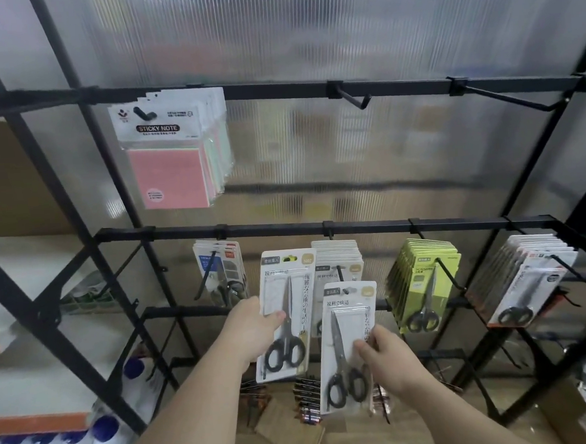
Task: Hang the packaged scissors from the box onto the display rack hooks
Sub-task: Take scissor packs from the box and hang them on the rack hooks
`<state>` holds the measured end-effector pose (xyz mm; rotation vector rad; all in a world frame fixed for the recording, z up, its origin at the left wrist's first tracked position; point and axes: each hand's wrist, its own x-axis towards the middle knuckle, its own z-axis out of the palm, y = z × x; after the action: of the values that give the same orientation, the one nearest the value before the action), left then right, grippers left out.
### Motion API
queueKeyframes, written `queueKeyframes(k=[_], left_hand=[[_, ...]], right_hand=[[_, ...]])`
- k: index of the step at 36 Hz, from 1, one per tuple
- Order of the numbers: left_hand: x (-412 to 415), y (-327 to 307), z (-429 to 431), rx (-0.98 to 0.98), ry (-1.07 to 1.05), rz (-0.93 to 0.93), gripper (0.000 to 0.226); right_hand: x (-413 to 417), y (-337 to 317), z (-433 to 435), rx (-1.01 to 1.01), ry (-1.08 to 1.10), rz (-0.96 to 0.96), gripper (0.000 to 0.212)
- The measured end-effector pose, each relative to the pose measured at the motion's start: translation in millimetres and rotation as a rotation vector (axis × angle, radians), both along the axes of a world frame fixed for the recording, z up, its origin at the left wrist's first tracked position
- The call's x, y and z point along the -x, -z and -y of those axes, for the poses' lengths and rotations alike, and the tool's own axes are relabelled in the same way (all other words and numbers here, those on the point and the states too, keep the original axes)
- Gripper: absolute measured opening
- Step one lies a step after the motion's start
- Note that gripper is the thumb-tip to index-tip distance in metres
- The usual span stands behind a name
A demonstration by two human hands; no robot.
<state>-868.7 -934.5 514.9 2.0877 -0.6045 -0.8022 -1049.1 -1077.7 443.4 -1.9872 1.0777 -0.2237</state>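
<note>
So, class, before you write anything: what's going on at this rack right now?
A person is stocking a display rack. The left hand grips one white scissors pack by its edge, clear of any hook. The right hand pinches a second pack, whose hang hole sits at the tip of the hook carrying matching packs. Green-carded scissors and sticky notes hang on other hooks.
</note>
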Motion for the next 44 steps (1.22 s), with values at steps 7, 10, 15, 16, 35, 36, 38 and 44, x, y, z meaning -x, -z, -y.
queueKeyframes(k=[7,10,15,16,35,36,38,44], left_hand=[[-1.1,2.9,-1.8,-0.014,0.000,0.007,0.031],[0.1,3.3,-0.2,-0.005,0.005,0.005,0.032],[3.5,0.6,4.0,-0.008,0.011,0.003,0.032],[3.5,0.6,4.6,-0.008,0.011,0.006,0.033],[-0.3,5.6,2.8,-0.013,0.014,0.027,0.030],[-0.2,6.0,2.3,-0.009,0.014,0.024,0.030],[0.9,6.5,1.6,-0.006,0.014,0.017,0.031],[7.7,8.0,-0.1,-0.010,-0.012,0.019,0.029]], right_hand=[[3.2,-0.7,-5.2,0.016,-0.021,0.038,0.025],[5.2,-1.9,-6.5,0.049,-0.019,0.040,0.029],[10.8,-4.2,-7.2,0.077,0.002,0.066,0.034],[11.6,-5.4,-7.5,0.073,0.006,0.073,0.034],[0.5,1.4,-9.8,0.086,0.079,0.053,0.035],[0.9,2.1,-10.2,0.083,0.080,0.057,0.034],[1.5,2.0,-11.0,0.077,0.082,0.060,0.033],[2.9,-1.4,-11.3,0.052,0.079,0.055,0.032]])
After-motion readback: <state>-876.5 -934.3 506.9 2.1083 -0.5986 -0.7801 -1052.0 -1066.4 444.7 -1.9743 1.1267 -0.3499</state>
